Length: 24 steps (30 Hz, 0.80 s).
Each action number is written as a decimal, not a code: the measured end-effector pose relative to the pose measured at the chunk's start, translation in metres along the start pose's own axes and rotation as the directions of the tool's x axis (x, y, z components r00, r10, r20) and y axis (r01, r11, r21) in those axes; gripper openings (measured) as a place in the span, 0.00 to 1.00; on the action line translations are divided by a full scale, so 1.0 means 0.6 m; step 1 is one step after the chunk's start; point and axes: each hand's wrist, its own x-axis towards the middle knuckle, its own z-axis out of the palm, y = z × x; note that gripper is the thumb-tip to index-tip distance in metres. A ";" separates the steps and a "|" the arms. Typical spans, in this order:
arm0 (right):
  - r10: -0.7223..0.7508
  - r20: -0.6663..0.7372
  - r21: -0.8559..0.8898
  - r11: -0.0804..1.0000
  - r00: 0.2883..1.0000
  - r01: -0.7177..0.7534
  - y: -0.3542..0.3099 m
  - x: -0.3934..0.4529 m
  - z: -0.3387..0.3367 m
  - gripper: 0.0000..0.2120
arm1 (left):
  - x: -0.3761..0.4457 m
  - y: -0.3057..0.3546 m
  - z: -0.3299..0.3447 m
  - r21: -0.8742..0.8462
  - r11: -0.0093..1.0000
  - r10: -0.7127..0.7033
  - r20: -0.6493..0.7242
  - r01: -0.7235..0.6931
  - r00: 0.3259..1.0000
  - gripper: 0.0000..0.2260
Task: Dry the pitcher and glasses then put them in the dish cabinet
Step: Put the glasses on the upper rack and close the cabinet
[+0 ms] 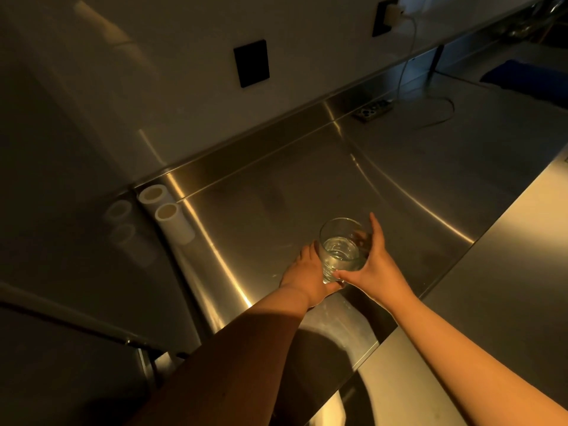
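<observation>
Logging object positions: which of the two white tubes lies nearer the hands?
The front tube, beside the rear tube at the backsplash, lies nearer the left hand.

**Brushed steel, clear glass**

The counter (307, 186) was seen to be brushed stainless steel, smooth and glossy, with streaks of light reflected. The same metal was seen in the upstand (246, 149) behind it. The tumbler (341, 247) was made of clear, shiny glass. Two white tubes (167, 213) looked matt, perhaps plastic. The wall (153, 72) was smooth and faintly reflective.

surface: steel counter (307, 179) | on it: two white tubes (167, 212), power strip (373, 109), blue cloth (522, 78)
</observation>
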 end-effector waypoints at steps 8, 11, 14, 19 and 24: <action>0.070 0.021 0.112 0.991 0.997 -0.072 0.035 0.009 0.033 0.66 | 0.000 -0.004 -0.003 0.048 0.998 0.034 0.009 -0.035 0.999 0.43; 0.056 -0.007 0.126 0.991 0.998 -0.054 0.038 0.010 0.039 0.61 | 0.001 -0.004 -0.004 0.050 0.998 0.033 0.017 -0.034 0.999 0.42; 0.032 -0.042 0.132 0.991 0.999 -0.026 0.032 0.009 0.039 0.53 | 0.004 -0.006 -0.003 0.046 0.998 0.031 0.030 -0.032 0.999 0.42; 0.001 -0.040 0.080 0.997 0.999 0.002 0.009 0.007 0.029 0.48 | 0.004 -0.006 -0.004 -0.022 1.000 0.019 0.042 -0.018 0.999 0.40; -0.067 -0.027 -0.007 0.998 0.997 0.067 -0.050 0.003 -0.013 0.47 | -0.006 0.009 -0.019 -0.313 0.949 0.034 -0.024 -0.040 0.999 0.39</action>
